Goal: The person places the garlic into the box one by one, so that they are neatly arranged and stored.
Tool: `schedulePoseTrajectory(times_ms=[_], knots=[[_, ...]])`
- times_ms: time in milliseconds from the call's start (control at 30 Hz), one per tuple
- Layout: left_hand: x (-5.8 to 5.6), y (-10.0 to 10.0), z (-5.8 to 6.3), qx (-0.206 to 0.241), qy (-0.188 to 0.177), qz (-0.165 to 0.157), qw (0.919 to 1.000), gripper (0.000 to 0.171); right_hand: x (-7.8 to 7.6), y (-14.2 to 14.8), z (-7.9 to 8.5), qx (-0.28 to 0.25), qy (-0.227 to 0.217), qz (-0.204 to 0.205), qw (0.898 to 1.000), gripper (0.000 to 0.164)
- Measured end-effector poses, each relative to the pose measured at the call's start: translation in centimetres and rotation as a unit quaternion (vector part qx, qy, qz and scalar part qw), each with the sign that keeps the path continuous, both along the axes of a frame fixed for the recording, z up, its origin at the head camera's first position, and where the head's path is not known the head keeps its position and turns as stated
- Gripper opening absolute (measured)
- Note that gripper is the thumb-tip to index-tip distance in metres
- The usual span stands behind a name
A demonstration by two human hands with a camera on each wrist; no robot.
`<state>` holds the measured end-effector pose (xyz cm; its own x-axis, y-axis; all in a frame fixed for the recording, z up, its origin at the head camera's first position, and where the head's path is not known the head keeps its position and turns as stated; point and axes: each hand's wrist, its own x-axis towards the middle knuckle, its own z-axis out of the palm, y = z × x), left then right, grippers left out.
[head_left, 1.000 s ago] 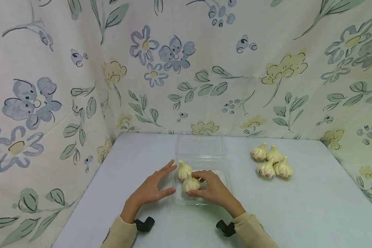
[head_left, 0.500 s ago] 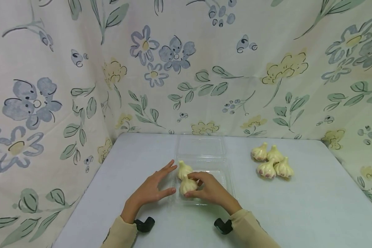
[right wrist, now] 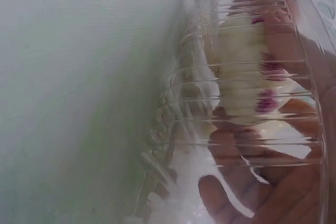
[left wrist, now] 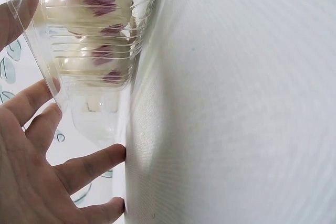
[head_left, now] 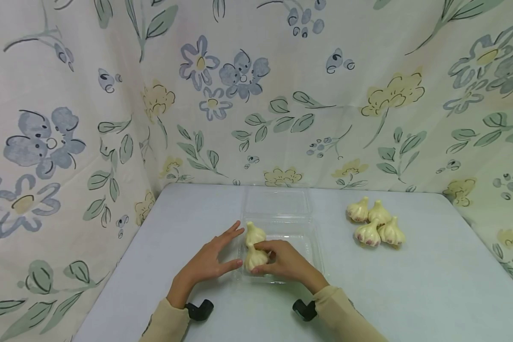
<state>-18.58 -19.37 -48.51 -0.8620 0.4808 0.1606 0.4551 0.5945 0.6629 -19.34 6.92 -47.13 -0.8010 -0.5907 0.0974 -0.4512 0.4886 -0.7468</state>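
A clear plastic clamshell container (head_left: 297, 273) lies with its lid (head_left: 277, 202) folded back. Two garlic bulbs are at the left side of its base: a rear bulb (head_left: 254, 233) and a front bulb (head_left: 255, 259). My right hand (head_left: 288, 261) grips the front bulb between thumb and fingers; in the right wrist view that bulb (right wrist: 241, 66) shows through the ribbed wall. My left hand (head_left: 209, 256) is spread at the container's left edge, holding nothing. Its fingertips (left wrist: 55, 85) are right at the rim in the left wrist view, where purple-marked garlic (left wrist: 100, 24) shows through the plastic.
Several more garlic bulbs (head_left: 374, 223) sit in a cluster at the back right of the white-covered table (head_left: 410, 289). A floral curtain (head_left: 256, 95) hangs behind the table and along its left side.
My right hand has shifted a little to the left with the front garlic bulb, towards the container's left wall. The left hand has stayed in place.
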Motion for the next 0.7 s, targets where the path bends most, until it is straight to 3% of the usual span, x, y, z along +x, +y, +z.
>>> schedulePoseTrajectory(times_ms=[700], knots=[[0.01, 0.21, 0.09, 0.0, 0.0, -0.001, 1.0, 0.077, -0.22, -0.15, -0.13, 0.008, -0.026, 0.023, 0.999, 0.059]])
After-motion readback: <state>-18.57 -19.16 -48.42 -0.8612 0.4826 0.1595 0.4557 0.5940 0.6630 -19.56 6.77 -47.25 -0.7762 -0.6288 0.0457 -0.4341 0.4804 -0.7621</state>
